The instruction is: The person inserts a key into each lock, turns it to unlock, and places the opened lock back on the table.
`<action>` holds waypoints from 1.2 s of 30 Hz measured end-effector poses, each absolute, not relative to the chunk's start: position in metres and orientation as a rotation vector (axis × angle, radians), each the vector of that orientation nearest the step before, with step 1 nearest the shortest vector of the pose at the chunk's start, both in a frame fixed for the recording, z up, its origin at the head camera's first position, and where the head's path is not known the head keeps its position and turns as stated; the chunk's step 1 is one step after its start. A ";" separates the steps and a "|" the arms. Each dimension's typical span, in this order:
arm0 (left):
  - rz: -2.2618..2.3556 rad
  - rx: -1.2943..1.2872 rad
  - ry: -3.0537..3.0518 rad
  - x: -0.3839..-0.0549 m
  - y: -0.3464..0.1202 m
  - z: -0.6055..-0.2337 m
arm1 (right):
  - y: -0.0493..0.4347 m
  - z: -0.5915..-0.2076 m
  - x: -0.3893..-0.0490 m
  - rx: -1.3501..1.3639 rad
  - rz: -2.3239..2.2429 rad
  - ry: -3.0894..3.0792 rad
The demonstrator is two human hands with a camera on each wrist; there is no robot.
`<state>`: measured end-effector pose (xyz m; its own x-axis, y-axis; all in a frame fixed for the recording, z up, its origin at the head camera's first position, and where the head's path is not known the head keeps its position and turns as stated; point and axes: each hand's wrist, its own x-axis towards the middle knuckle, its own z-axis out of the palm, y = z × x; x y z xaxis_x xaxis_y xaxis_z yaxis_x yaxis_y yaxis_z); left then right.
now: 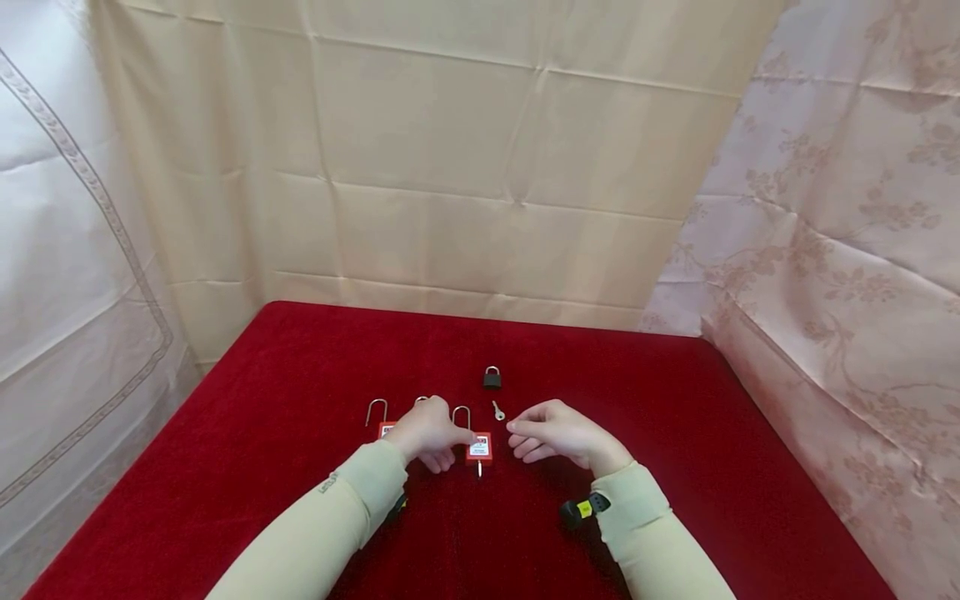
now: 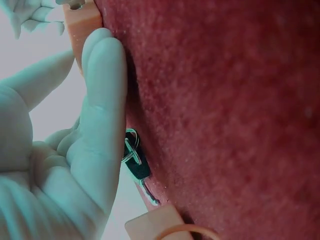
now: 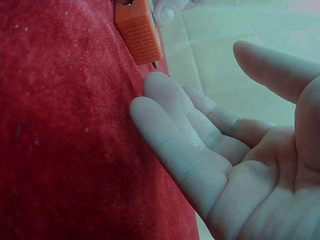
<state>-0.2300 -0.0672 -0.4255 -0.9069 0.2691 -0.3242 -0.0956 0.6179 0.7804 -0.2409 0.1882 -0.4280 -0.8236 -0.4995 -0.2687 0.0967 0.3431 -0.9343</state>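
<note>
My left hand [image 1: 431, 432] pinches the side of a red padlock [image 1: 480, 454] between thumb and fingers. The padlock has a white label, a raised shackle [image 1: 461, 414], and a key [image 1: 480, 470] sticking out of its near end. In the left wrist view, the padlock [image 2: 83, 22] looks orange against the fingertips. To its right, my right hand [image 1: 558, 433] has relaxed, slightly bent fingers with nothing in them. Just beyond those fingertips lies a loose key [image 1: 498, 411]. In the right wrist view, the padlock [image 3: 137, 32] is apart from the right fingers.
A small dark padlock [image 1: 492, 380] lies farther back on the red cloth [image 1: 600, 367]. Left of my left hand is another red padlock [image 1: 386, 429], partly covered, its shackle [image 1: 377, 403] raised. A dark item with a ring [image 2: 136, 162] shows below the left fingers. Curtains [image 1: 450, 167] surround the table.
</note>
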 end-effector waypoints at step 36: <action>1.982 0.391 2.644 -0.246 -0.085 -0.365 | 0.210 -0.364 -0.251 -0.550 -2.034 2.311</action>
<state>-0.2465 -0.0845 -0.3645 -0.9555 0.0749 0.2854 0.2950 0.2689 0.9169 -0.2510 0.2098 -0.3635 -0.9379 -0.2697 0.2182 -0.2506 0.0920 -0.9637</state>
